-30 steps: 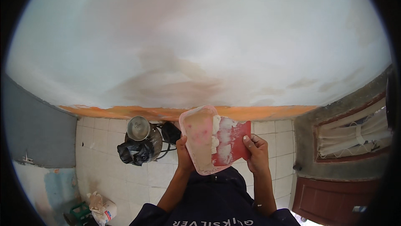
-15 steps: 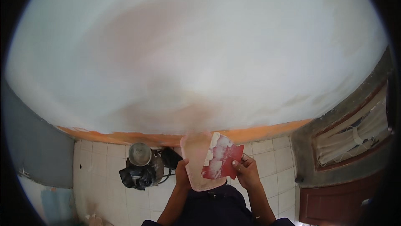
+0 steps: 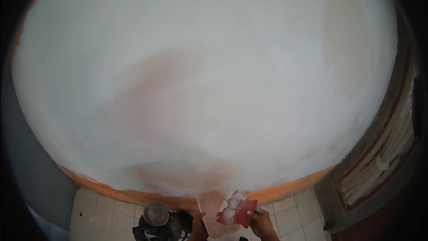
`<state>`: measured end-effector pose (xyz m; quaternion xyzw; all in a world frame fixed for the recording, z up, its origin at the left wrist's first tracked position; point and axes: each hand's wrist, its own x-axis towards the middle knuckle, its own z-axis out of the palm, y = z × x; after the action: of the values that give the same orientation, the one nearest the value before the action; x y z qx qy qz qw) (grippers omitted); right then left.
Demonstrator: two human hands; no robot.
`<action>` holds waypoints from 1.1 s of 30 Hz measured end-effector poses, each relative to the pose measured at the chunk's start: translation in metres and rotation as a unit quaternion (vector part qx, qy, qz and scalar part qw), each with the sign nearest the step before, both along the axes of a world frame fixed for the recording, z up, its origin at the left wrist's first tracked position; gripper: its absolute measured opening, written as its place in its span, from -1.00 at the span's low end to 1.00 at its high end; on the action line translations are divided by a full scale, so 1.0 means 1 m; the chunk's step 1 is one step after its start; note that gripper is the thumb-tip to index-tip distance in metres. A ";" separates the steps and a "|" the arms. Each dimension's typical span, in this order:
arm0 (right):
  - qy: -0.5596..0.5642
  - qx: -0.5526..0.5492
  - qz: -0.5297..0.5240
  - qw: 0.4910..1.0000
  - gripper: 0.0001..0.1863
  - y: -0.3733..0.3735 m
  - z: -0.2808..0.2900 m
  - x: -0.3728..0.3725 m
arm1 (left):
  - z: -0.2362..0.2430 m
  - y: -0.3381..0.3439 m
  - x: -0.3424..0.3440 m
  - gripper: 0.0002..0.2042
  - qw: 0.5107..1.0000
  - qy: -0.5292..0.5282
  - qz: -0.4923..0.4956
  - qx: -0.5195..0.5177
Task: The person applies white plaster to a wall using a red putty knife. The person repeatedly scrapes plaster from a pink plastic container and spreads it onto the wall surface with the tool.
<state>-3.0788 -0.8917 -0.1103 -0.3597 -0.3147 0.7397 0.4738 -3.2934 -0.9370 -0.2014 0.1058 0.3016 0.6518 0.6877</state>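
At the bottom of the head view, my left hand [image 3: 199,227] is closed on the side of a pink board [image 3: 213,228] with rounded corners. My right hand [image 3: 260,225] pinches the corner of a red flat spreader [image 3: 240,212], streaked with white putty and with a lumpy white strip along its left edge. The spreader lies over or against the board's right part; whether it touches cannot be told. Both are in front of the lower edge of a large white wall [image 3: 214,89] with faint pinkish and beige patches.
An orange band [image 3: 285,185] runs along the wall's foot above tiled flooring [image 3: 104,214]. A metal pot [image 3: 156,215] and black plastic [image 3: 145,233] sit on a dark stand at lower left. A grey side wall [image 3: 40,129] is left; a curtained window [image 3: 383,161] is right.
My view has tilted up, so the wall fills more of the frame and my hands, board and spreader sit lower in it. Both hands keep their holds.
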 end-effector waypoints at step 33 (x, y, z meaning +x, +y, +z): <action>-0.067 0.171 0.057 0.981 -0.72 -0.223 0.161 0.164 | 0.137 -0.254 0.189 -0.59 0.990 0.005 0.090 -0.107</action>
<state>-2.9150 -1.1147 0.0511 -0.3036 -0.4878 0.6746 0.4634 -3.1041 -1.1908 -0.0642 0.0069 0.3811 0.6746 0.6321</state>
